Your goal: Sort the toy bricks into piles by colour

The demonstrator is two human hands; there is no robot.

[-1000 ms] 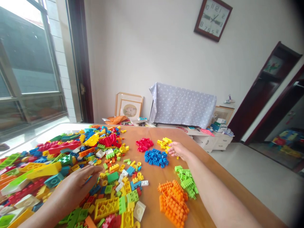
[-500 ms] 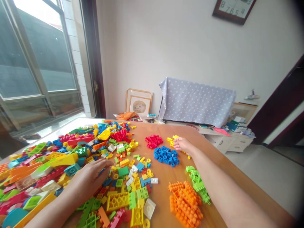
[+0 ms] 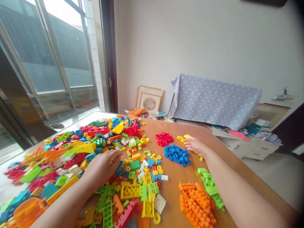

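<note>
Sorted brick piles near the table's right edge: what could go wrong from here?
1. The right hand is at the yellow pile, and its forearm lies close beside the green pile near the table edge; drawing back might sweep bricks off.
2. The left hand rests on the mixed heap, which spreads toward the window-side edge; a push could spill some.

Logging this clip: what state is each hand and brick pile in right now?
left hand: palm down, spread on mixed bricks
right hand: fingertips at yellow pile, grip unclear
mixed bricks: unsorted heap
red pile: sorted, separate
blue pile: sorted, separate
green pile: sorted, beside orange pile
</note>
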